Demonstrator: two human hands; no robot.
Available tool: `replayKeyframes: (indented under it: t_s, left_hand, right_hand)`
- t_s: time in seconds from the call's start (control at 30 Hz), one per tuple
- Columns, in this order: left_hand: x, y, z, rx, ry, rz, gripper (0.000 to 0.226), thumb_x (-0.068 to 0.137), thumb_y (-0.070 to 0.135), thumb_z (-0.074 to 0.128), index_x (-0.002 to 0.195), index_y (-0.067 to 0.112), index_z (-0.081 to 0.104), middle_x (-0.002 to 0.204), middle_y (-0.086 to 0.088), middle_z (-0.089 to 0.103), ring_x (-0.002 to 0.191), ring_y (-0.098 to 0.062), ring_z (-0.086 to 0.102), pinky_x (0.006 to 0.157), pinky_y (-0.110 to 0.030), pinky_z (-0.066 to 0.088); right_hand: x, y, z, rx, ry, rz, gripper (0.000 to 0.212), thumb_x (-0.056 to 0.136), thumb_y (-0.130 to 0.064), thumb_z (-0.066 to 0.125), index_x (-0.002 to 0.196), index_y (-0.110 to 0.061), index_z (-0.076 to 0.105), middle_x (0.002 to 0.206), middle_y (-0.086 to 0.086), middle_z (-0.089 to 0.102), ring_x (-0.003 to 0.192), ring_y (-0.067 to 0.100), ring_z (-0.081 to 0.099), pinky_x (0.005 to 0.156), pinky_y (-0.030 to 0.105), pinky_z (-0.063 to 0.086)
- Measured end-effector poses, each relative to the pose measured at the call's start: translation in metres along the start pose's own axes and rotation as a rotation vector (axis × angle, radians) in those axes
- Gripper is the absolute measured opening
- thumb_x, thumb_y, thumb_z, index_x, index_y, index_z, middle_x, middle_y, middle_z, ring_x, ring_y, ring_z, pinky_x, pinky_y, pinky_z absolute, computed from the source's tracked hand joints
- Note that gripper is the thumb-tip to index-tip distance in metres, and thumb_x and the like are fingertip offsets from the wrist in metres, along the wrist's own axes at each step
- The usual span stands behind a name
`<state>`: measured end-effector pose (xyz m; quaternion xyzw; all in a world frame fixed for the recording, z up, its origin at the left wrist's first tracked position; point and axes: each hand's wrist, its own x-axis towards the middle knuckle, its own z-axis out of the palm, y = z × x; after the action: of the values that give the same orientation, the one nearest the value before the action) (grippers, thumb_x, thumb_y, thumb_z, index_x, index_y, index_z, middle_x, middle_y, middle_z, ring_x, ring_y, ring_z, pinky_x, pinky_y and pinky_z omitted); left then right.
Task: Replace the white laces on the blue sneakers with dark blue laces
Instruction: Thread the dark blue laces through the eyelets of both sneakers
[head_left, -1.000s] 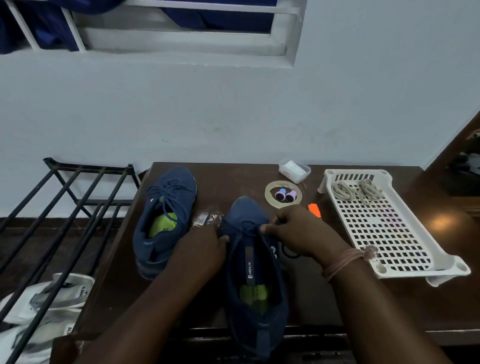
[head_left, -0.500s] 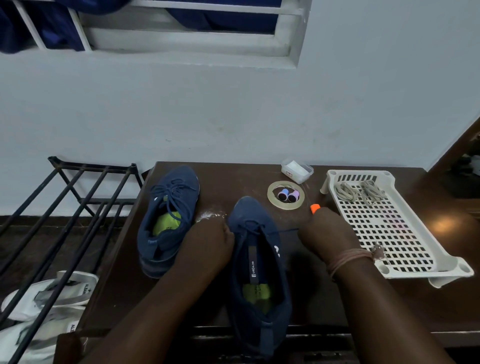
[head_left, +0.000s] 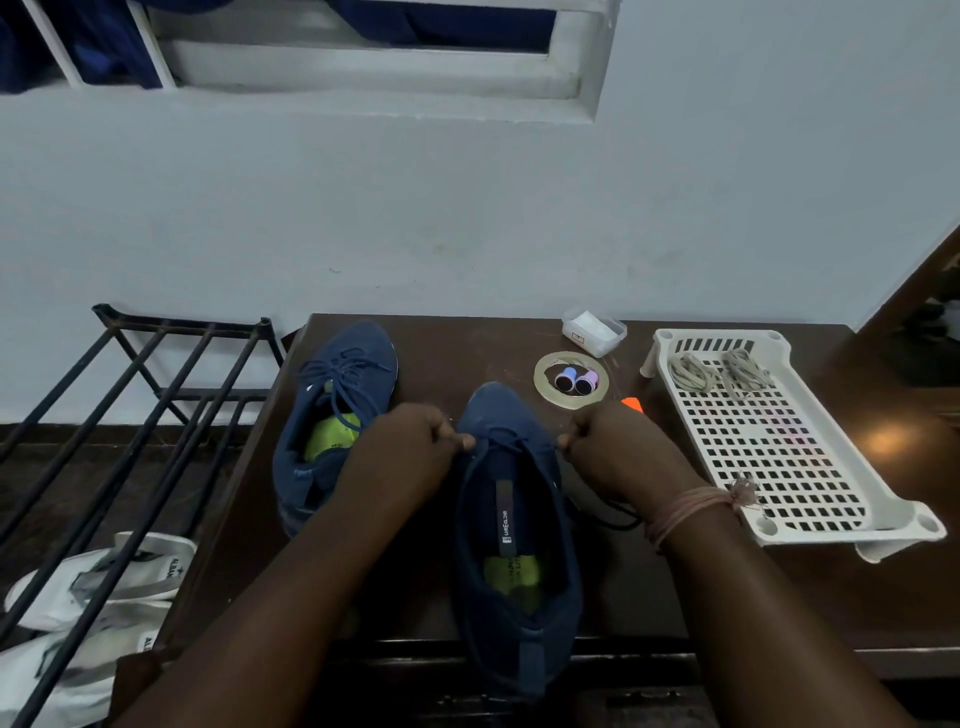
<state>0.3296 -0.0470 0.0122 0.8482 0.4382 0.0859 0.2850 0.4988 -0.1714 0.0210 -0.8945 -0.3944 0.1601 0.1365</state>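
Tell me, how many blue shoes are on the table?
2. One blue sneaker lies at the table's far left, already laced, with nobody touching it. The other blue sneaker sits in the middle, between the left hand and right hand, which pull its lace.

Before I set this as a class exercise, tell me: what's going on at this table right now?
A person is lacing the nearer blue sneaker with a dark blue lace. The left hand and right hand each pinch one end of it, on either side of the shoe near the toe. The other sneaker already has dark laces. Two pale laces lie bundled in the white plastic tray.
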Motion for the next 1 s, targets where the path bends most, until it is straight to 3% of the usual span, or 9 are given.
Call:
replayKeyframes:
  t_s: [0.17,0.3,0.4,0.47,0.57,0.63,0.77,0.87,1.0]
  left_hand:
    - [-0.003,-0.002,-0.002,0.111,0.119,-0.007,0.039,0.093,0.038,0.063,0.064,0.018,0.045,0.065,0.003,0.048,0.074,-0.026,0.055,0.063,-0.032,0.035]
    - [-0.003,-0.007,0.001,0.156,0.178,0.015,0.036,0.094,0.030,0.059,0.068,0.015,0.039,0.074,-0.006,0.049,0.084,-0.036,0.059,0.065,-0.034,0.034]
    - [-0.004,-0.009,0.006,0.165,0.224,0.036,0.032,0.095,0.030,0.056,0.072,0.015,0.041,0.079,-0.011,0.058,0.084,-0.037,0.060,0.065,-0.034,0.034]
    - [-0.006,-0.009,0.008,0.130,0.245,0.061,0.033,0.096,0.033,0.056,0.071,0.018,0.040,0.071,0.000,0.050,0.080,-0.032,0.058,0.063,-0.034,0.032]
    - [-0.005,-0.006,0.010,0.005,0.278,0.152,0.023,0.094,0.040,0.059,0.078,0.024,0.054,0.076,0.007,0.053,0.080,-0.024,0.056,0.067,-0.034,0.039]
    - [-0.004,0.000,0.011,-0.010,0.343,0.270,0.022,0.091,0.043,0.061,0.095,0.022,0.069,0.092,0.001,0.066,0.088,-0.022,0.061,0.078,-0.037,0.049]
    - [-0.012,0.024,0.009,-0.294,0.279,0.302,0.013,0.091,0.032,0.065,0.087,0.024,0.074,0.088,0.009,0.070,0.085,-0.008,0.064,0.081,-0.035,0.052]
    - [-0.012,0.025,0.012,-0.435,0.170,0.191,0.010,0.087,0.037,0.072,0.091,0.028,0.073,0.084,0.014,0.072,0.081,0.002,0.066,0.080,-0.029,0.056]
    - [-0.011,0.023,0.010,-0.636,0.000,0.124,0.035,0.082,0.037,0.080,0.114,0.025,0.069,0.090,0.011,0.076,0.086,0.000,0.071,0.083,-0.025,0.056]
  right_hand:
    - [0.001,0.010,0.003,-0.099,0.063,-0.002,0.021,0.093,-0.022,0.055,0.074,-0.014,0.054,0.067,-0.003,0.041,0.099,0.029,0.061,0.100,0.032,0.040]
    - [0.002,0.017,0.004,-0.102,0.113,0.065,0.023,0.091,-0.014,0.053,0.069,-0.017,0.048,0.072,-0.001,0.041,0.102,0.030,0.060,0.075,0.024,0.034]
    - [0.004,0.016,0.006,-0.101,0.133,0.082,0.015,0.090,-0.014,0.052,0.076,-0.013,0.055,0.086,0.009,0.058,0.101,0.031,0.060,0.073,0.024,0.034]
    - [0.004,0.013,0.002,-0.048,0.063,0.058,0.022,0.092,-0.021,0.055,0.071,-0.013,0.053,0.076,0.006,0.059,0.094,0.029,0.062,0.076,0.028,0.041]
    - [-0.001,0.005,-0.010,0.344,-0.126,0.034,0.038,0.088,-0.052,0.060,0.078,-0.015,0.059,0.067,-0.002,0.057,0.067,0.017,0.055,0.067,0.031,0.043]
    - [-0.001,-0.003,-0.018,0.559,-0.100,0.026,0.049,0.079,-0.063,0.057,0.100,-0.019,0.063,0.082,-0.001,0.061,0.073,0.014,0.050,0.068,0.036,0.041]
    - [0.007,-0.016,-0.022,1.095,-0.087,-0.030,0.048,0.071,-0.017,0.053,0.118,-0.016,0.063,0.107,0.008,0.066,0.083,0.013,0.054,0.060,0.024,0.042]
    - [0.004,-0.018,-0.021,1.133,-0.085,-0.116,0.048,0.083,0.014,0.042,0.118,-0.012,0.062,0.108,0.013,0.067,0.079,0.012,0.058,0.052,0.014,0.043]
    - [0.001,-0.018,-0.021,1.186,-0.069,-0.197,0.034,0.087,0.017,0.055,0.114,-0.002,0.063,0.105,0.018,0.070,0.085,0.015,0.067,0.061,0.017,0.049]
